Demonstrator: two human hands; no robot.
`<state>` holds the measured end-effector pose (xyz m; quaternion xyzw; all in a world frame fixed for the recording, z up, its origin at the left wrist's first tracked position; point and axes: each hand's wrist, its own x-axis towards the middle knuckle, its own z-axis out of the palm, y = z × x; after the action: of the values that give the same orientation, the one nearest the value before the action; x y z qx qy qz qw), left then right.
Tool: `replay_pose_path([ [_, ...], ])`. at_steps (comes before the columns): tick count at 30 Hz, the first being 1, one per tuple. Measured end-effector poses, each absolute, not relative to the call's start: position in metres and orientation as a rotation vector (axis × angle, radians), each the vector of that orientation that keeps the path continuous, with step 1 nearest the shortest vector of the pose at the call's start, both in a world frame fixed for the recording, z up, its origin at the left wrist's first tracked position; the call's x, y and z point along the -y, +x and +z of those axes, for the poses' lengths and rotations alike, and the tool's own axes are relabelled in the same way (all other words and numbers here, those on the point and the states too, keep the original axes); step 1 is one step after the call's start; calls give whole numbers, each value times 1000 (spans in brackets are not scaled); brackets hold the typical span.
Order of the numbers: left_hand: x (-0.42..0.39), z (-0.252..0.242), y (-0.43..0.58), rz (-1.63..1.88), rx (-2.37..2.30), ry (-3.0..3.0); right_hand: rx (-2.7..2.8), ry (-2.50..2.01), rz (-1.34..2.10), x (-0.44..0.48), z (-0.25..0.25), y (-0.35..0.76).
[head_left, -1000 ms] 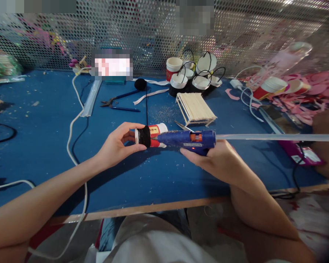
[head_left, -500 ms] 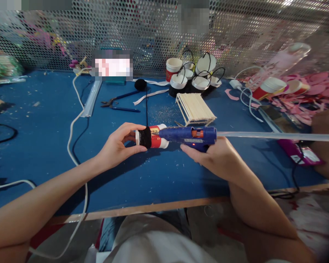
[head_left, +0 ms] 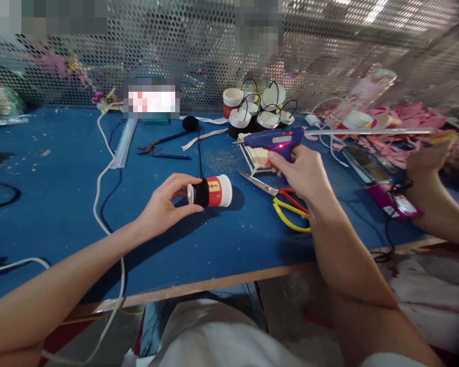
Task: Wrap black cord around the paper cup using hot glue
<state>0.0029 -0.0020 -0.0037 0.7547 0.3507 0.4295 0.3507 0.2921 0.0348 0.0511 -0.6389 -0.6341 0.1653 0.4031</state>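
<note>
My left hand (head_left: 173,200) grips a small red and white paper cup (head_left: 220,190), tipped on its side with its wide rim to the right. Black yarn (head_left: 201,192) is wound round the end near my fingers, and a strand runs from it up to a black yarn ball (head_left: 190,123). In my right hand (head_left: 305,168) is a blue hot glue gun (head_left: 270,138), nozzle to the left, its small light glowing and a long clear glue stick (head_left: 367,131) out of its back. Scissors (head_left: 268,188) with red and yellow handles lie under my right hand.
Several paper cups (head_left: 239,118) with black handles stand at the back beside a wooden stick rack (head_left: 257,157), partly hidden. Pliers (head_left: 153,148) and clear glue sticks (head_left: 124,145) lie to the left, near a white cable (head_left: 96,188). Another person's arm (head_left: 424,178) rests at the right.
My right hand has lifted the glue gun away from the cup, up and to the right, uncovering the scissors. My left hand still holds the cup in nearly the same place.
</note>
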Motion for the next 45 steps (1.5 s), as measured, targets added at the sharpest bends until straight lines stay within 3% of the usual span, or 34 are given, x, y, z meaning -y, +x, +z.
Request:
replay_pose_path([
  [4, 4, -2, 3, 1097, -917, 1963, 1734, -1878, 156, -61, 50, 302],
  [16, 7, 0, 6, 1068, -917, 1989, 1798, -2186, -40, -87, 41, 302],
  [21, 9, 3, 6, 1060, -911, 2066, 1831, -1932, -298, -63, 50, 280],
  [23, 12, 5, 6, 1036, -915, 2183, 1973, -1680, -51, -48, 54, 264],
  [27, 20, 7, 8, 966, -871, 2464, 2241, -1307, 755, -25, 56, 229],
  [31, 25, 7, 11, 907, -764, 2574, 2298, -1101, 1150, -17, 50, 211],
  [37, 25, 10, 12, 867, -732, 2519, 1911, -996, 1319, -14, 42, 212],
  [45, 24, 8, 12, 914, -770, 2174, 1787, -1037, 1112, -12, 44, 225],
])
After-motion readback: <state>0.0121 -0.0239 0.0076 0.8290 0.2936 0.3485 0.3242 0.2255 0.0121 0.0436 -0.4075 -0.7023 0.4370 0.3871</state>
